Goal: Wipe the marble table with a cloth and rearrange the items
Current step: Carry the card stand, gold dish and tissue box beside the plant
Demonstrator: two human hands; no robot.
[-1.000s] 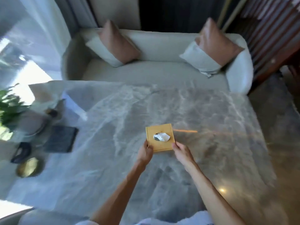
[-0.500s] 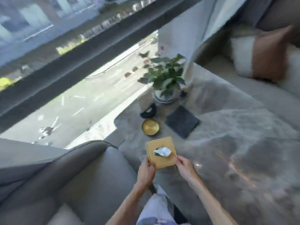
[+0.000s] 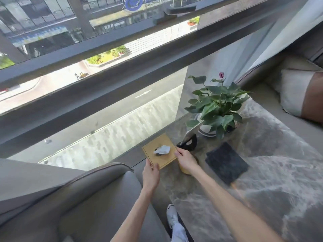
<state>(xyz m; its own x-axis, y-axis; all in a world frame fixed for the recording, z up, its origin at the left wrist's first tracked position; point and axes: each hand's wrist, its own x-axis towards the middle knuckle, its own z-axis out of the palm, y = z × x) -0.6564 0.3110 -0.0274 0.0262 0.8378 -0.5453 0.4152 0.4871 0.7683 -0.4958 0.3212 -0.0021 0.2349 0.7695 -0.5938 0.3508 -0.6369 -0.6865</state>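
Note:
A square yellow tissue box (image 3: pixel 157 145) with a white tissue (image 3: pixel 162 149) sticking out of its top is held by both hands over the window-side corner of the grey marble table (image 3: pixel 272 172). My left hand (image 3: pixel 150 173) grips its near corner. My right hand (image 3: pixel 185 160) grips its right edge. A dark grey cloth (image 3: pixel 226 162) lies flat on the table to the right of my right hand. A gold dish (image 3: pixel 184 169) is mostly hidden under my right hand.
A potted green plant (image 3: pixel 216 109) in a white pot stands near the table's far corner, with a small black object (image 3: pixel 189 143) in front of it. A grey sofa (image 3: pixel 90 198) lies at the left, a cushioned sofa (image 3: pixel 297 91) at the right. Large window behind.
The view has swung from the table's middle to the window side. Both hands carried the tissue box left, to the corner near the plant, gold dish and dark cloth.

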